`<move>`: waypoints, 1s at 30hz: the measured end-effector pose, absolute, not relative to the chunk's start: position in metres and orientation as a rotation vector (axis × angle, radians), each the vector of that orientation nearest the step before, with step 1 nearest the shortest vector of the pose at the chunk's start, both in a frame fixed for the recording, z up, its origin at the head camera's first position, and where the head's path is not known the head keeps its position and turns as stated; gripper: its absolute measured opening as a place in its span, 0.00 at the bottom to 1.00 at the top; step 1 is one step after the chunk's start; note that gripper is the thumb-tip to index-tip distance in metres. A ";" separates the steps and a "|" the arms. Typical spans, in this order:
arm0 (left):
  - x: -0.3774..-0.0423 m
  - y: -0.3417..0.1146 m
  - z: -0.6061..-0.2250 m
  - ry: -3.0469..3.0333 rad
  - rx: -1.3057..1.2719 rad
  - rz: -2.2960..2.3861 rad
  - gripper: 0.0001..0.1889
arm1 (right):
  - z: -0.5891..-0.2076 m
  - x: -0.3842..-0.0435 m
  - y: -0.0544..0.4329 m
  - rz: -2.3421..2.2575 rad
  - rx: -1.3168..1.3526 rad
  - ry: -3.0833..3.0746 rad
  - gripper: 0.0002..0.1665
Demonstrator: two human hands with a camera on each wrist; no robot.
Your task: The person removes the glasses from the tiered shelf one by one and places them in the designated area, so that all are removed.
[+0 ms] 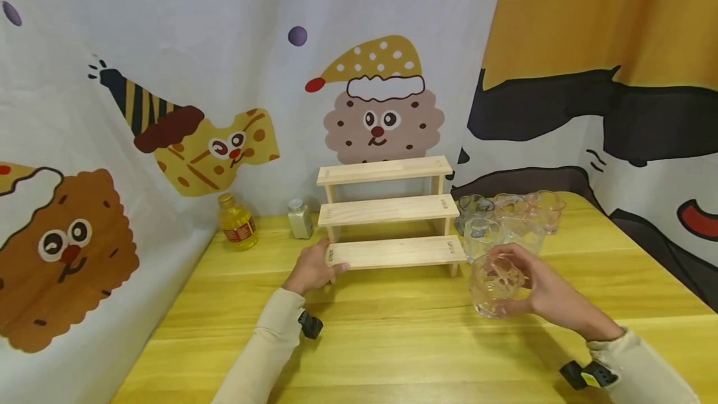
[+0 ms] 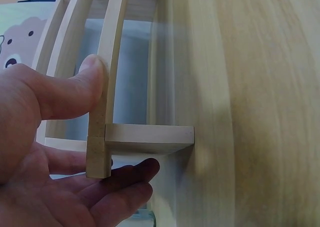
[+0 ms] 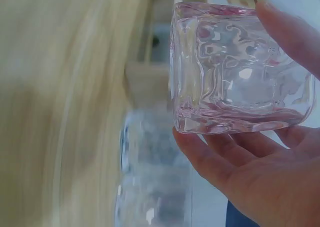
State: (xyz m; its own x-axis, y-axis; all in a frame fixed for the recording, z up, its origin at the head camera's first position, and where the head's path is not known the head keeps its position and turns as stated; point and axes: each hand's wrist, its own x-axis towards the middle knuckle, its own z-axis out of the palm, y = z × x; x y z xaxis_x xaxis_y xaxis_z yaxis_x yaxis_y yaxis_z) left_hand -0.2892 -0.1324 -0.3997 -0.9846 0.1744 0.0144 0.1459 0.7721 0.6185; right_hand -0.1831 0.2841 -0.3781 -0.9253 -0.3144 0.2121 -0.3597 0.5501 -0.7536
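A three-tier wooden shelf [image 1: 395, 253] stands at the back of the table in the head view. My left hand [image 1: 312, 269] grips the left end of its lowest step. In the left wrist view, the thumb presses the top of the step board [image 2: 112, 62] while the other fingers reach beneath, by the side leg [image 2: 150, 137]. My right hand [image 1: 541, 292] holds a clear, pink-tinted drinking glass [image 1: 487, 288], right of the shelf. Thumb and fingers span the glass [image 3: 240, 72] from opposite sides in the right wrist view. Behind it, several glasses [image 1: 483, 239] stand grouped at the shelf's right end.
Left of the shelf are a bottle of yellow liquid [image 1: 238, 226] and a small jar [image 1: 300, 220] with a pale lid. A cartoon-printed cloth [image 1: 235, 36] hangs behind the wooden table [image 1: 387, 341] and along its sides.
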 end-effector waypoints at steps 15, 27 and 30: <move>-0.290 -0.130 -0.401 2.913 0.245 0.982 0.41 | -0.388 -0.191 0.392 1.390 0.218 -2.714 0.48; -0.289 -0.132 -0.405 2.920 0.265 1.012 0.40 | -0.402 -0.218 0.427 1.262 0.001 -2.712 0.46; -0.290 -0.132 -0.404 2.927 0.270 1.010 0.39 | -0.404 -0.225 0.429 1.200 -0.093 -2.703 0.53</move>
